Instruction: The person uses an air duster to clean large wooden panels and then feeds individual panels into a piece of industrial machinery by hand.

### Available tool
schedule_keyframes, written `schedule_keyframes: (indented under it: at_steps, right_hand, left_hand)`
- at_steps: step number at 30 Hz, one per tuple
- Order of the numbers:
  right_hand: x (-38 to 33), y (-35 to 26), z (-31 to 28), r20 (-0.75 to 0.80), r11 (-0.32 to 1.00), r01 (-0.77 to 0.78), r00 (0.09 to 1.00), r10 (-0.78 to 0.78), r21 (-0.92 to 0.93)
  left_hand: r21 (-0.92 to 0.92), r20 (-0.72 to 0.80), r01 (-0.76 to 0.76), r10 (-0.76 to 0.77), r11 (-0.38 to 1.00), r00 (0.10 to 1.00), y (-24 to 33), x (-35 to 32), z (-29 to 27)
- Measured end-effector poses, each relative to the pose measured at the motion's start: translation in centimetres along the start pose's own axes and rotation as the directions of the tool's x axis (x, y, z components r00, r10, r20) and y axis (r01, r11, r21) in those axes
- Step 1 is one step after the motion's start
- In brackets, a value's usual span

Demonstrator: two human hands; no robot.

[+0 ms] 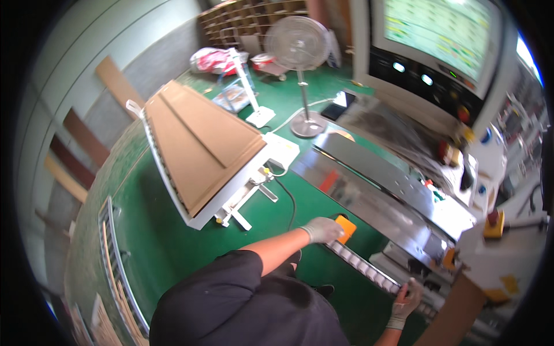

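My left hand (322,229), in a pale work glove, reaches forward and curls over an orange block (347,226) at the near end of a roller rail (363,268). My right hand (405,299), also gloved, rests with fingers spread against the far part of the same rail, beside the steel machine bed (369,190). Neither hand carries a loose object. My dark shirt fills the lower middle of the view.
A stack of brown boards (199,141) lies on a white cart left of the machine. A pedestal fan (297,46) stands on the green floor behind it. A control panel with a screen (438,40) rises at upper right. Planks lean on the left wall.
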State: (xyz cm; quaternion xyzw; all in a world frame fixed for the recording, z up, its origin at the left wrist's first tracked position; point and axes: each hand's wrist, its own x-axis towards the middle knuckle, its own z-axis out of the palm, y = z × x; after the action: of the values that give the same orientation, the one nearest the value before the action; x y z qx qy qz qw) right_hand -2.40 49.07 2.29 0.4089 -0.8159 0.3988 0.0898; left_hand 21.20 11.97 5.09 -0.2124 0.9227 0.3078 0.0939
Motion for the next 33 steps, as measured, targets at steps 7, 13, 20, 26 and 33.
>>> schedule_keyframes:
  at_steps: [7,13,20,26,33]
  right_hand:
    - [3.8,-17.5,14.0,0.305,0.984,0.11,0.941,-0.149,0.143]
    - [5.1,-28.5,26.2,0.386,0.99,0.094,0.914,-0.126,0.1]
    - [3.7,-35.5,44.0,0.737,0.937,-0.059,0.635,-0.231,0.344]
    - [13.9,-51.2,62.9,0.709,0.85,0.317,0.47,-0.526,0.421]
    - [24.2,-57.7,82.5,0.463,0.938,0.336,0.847,-0.26,-0.09]
  left_hand:
    - [-0.551,-0.41,0.418,-0.67,0.722,0.618,-24.2,-19.4,0.9]
    - [-0.69,-0.337,0.471,-0.82,0.55,0.463,-34.2,-32.6,7.3]
    - [-0.131,-0.157,0.458,-0.474,0.879,0.866,-41.4,-42.6,12.9]
    - [-0.88,0.18,0.469,-0.969,-0.081,0.169,-43.1,-50.8,16.4]
    - [-0.458,-0.105,0.79,-0.907,0.408,0.407,-45.8,-61.0,14.0]
